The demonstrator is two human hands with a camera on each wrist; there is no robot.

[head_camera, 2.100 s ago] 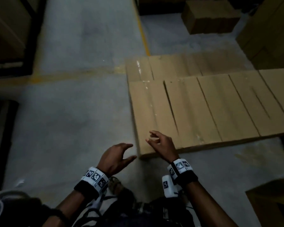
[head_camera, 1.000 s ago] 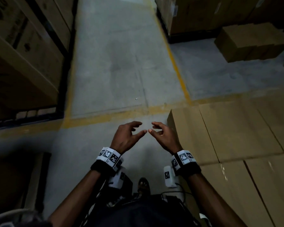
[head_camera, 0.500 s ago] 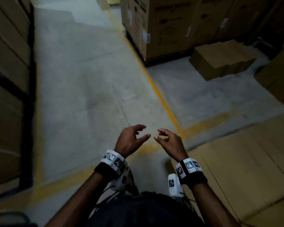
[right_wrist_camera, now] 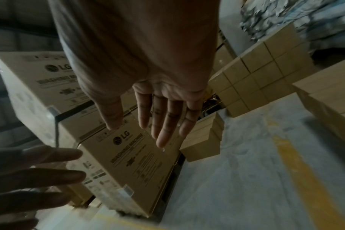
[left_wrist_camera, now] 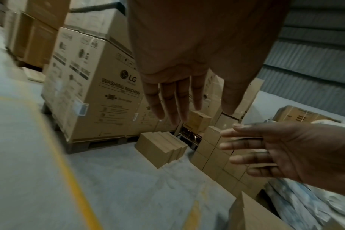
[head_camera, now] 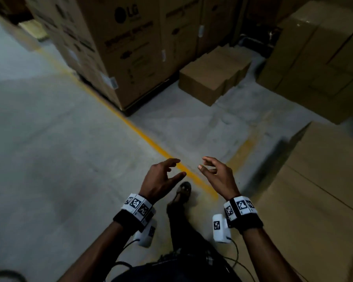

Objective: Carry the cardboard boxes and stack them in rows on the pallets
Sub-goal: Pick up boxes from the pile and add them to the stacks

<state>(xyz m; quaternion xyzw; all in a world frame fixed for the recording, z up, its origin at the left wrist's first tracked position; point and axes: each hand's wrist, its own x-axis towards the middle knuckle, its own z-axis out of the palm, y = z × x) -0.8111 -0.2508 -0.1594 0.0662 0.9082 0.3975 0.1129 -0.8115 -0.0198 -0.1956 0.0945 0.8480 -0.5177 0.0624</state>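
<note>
Both hands are held out in front of me over the concrete floor, empty. My left hand (head_camera: 165, 176) has its fingers loosely spread, and my right hand (head_camera: 216, 171) faces it a short way apart, fingers relaxed. A small group of plain cardboard boxes (head_camera: 210, 76) sits on the floor ahead, in front of the tall printed cartons; the same group (left_wrist_camera: 159, 147) shows in the left wrist view beyond my left fingers (left_wrist_camera: 167, 99). A row of flat-topped boxes (head_camera: 318, 192) lies low at my right. In the right wrist view my right fingers (right_wrist_camera: 163, 118) hang straight.
Tall washing-machine cartons (head_camera: 118, 47) stand on a pallet (left_wrist_camera: 100, 144) ahead left. A stack of plain boxes (head_camera: 318, 58) rises at the far right. A yellow floor line (head_camera: 151, 139) runs diagonally. Open concrete floor (head_camera: 49, 139) spreads to the left. My foot (head_camera: 183, 190) is below the hands.
My view has swung up and right from the flat row of boxes toward the stacked cartons and the small box group. Both hands stayed empty and have drifted slightly apart.
</note>
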